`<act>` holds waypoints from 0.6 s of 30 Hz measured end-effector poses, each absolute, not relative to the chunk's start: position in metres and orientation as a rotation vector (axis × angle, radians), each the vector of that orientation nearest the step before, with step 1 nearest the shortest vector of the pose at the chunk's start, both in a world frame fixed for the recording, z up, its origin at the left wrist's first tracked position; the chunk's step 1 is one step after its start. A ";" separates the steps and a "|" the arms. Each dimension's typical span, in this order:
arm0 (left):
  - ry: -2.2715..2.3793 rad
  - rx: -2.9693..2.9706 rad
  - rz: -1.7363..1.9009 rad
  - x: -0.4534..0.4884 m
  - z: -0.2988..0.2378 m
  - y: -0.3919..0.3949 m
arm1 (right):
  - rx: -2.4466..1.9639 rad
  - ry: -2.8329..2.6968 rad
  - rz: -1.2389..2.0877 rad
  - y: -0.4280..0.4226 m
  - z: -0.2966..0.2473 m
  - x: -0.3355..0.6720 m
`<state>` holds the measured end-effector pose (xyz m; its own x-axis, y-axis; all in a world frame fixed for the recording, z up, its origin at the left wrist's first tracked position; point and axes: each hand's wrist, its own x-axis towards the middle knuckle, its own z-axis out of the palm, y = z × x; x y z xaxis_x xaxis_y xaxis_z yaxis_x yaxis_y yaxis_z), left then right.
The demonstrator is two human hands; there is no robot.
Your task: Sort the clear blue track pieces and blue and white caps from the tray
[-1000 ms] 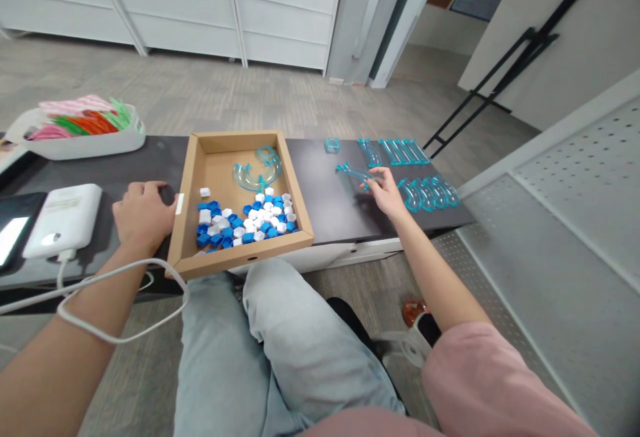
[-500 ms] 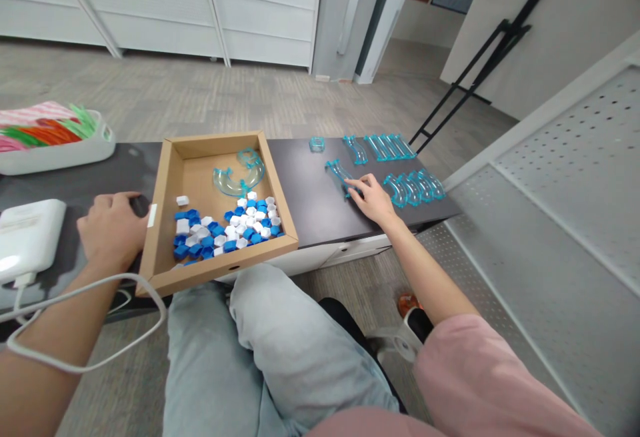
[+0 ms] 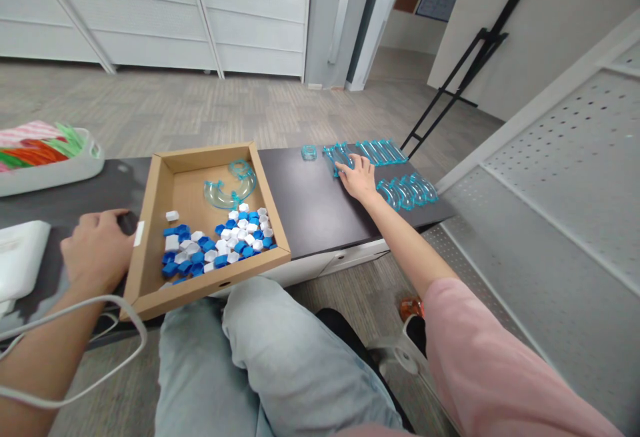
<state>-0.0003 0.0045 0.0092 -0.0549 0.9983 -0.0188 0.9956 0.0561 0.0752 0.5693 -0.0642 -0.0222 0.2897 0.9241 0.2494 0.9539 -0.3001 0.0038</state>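
My right hand (image 3: 359, 177) reaches across the dark tabletop. Its fingers close on a clear, wavy track piece with teal ends (image 3: 333, 162), which lies beside a similar piece partly behind the hand. Just right of the hand are a row of straight clear tubes (image 3: 381, 152) and a row of curved clear tubes (image 3: 407, 190). Against the left wall of a cardboard box (image 3: 273, 214), my left hand (image 3: 97, 247) rests with fingers curled around a dark rounded thing (image 3: 128, 222) that I cannot make out.
Inside the box are blue and white hexagonal pieces (image 3: 220, 245) and a curved clear tube (image 3: 235, 196). A small teal piece (image 3: 309, 152) lies behind. At left stand a white basket (image 3: 60, 174) and a white device (image 3: 23, 257) with a cable (image 3: 135, 350). A perforated panel (image 3: 560, 190) borders the right.
My right hand has moved away from me and slightly left, bringing the wavy piece alongside the other one. My left hand keeps its place by the box; the view has shifted a little.
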 end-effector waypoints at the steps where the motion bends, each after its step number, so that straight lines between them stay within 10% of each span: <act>1: 2.238 2.115 0.050 -0.001 0.009 0.005 | -2.407 -1.749 -0.298 -0.058 -0.022 0.571; 18: 2.266 2.120 0.028 0.001 0.008 0.003 | -2.364 -1.570 -0.206 -0.044 -0.039 0.578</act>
<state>0.0006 0.0030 0.0083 -0.0663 0.9977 -0.0160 0.9970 0.0668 0.0392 0.5780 -0.0437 -0.0394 0.3939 0.8760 0.2784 0.9181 -0.3607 -0.1641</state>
